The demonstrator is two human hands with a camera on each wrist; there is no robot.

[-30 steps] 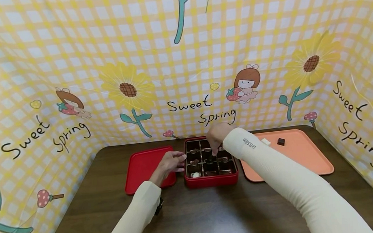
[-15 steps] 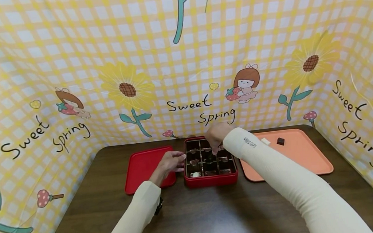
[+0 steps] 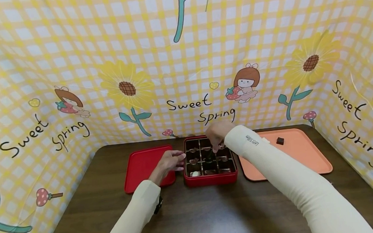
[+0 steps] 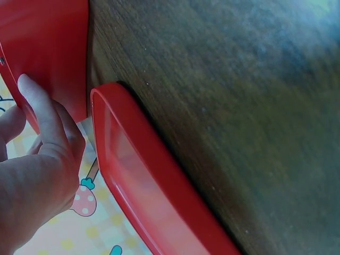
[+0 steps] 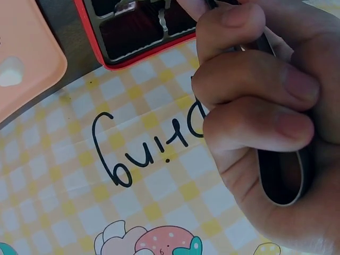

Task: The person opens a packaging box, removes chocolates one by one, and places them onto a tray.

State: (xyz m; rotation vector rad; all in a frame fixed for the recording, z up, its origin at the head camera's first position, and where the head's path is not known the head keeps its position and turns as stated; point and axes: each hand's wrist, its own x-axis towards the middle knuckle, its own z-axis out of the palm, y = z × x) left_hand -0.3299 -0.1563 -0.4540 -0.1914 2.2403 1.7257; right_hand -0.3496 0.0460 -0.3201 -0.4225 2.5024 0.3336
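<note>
My right hand (image 3: 220, 134) grips a pair of dark metal tongs (image 5: 265, 175), whose looped end sits in the palm. The tips reach down into the middle of a red box (image 3: 211, 180) with a divided dark insert. What the tips touch is hidden. At the box's left side is my left hand (image 3: 173, 160), its fingers extended against the red wall in the left wrist view. One white piece (image 3: 195, 174) lies in the front-left compartment. Dark contents in other compartments are hard to make out.
A red lid (image 3: 146, 167) lies left of the box. To the right, an orange tray (image 3: 308, 156) bears a dark cube (image 3: 280, 141) and a white piece (image 3: 265, 140) partly behind the right sleeve. A patterned cloth (image 3: 183, 76) rises behind the table.
My right hand has turned slightly, and the tongs lean more to the right at the top. The right sleeve covers more of the tray's white piece. My left hand stays in place.
</note>
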